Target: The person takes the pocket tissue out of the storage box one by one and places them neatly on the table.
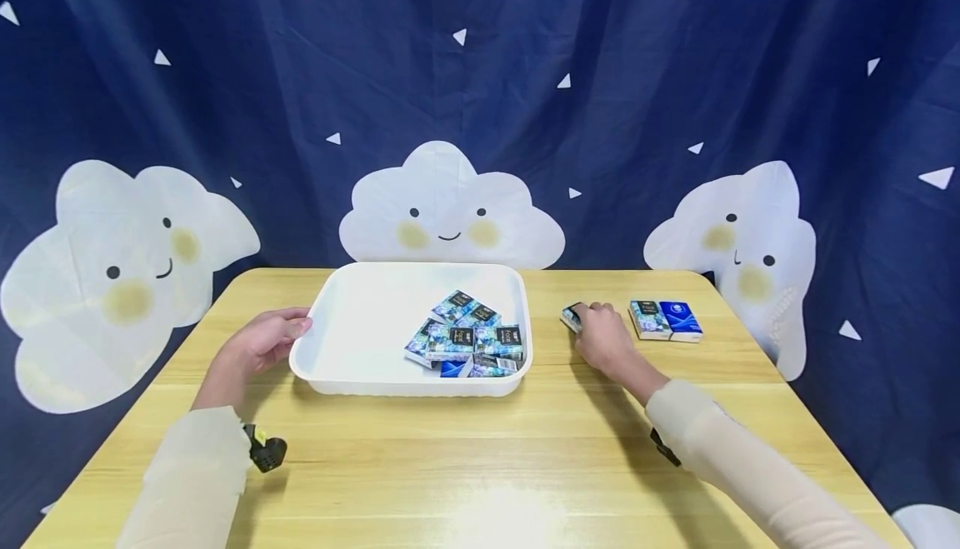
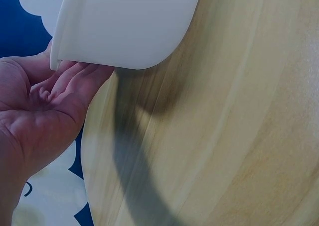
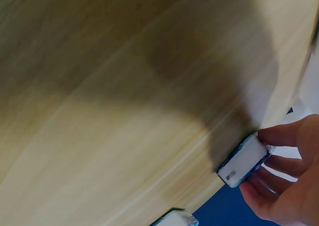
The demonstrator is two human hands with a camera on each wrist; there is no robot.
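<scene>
My left hand (image 1: 272, 336) holds the white plastic tray (image 1: 360, 382) by its left end; in the left wrist view the fingers (image 2: 82, 81) reach beneath the tray's edge. Tissue packs (image 1: 450, 341) with blue floral print and black labels lie piled at the tray's right side. Right of the tray, my right hand (image 1: 602, 336) grips another tissue pack (image 3: 244, 161) between thumb and fingers, its pale side facing the wrist camera. Beyond that hand, more tissue packs (image 1: 665, 321), one floral and one plain blue, sit side by side on the table.
The light wooden table (image 1: 420, 466) has rounded far corners. Behind it hangs a dark blue curtain (image 1: 480, 99) with smiling clouds and white triangles. Each sleeve carries a strapped black wrist camera (image 1: 266, 451).
</scene>
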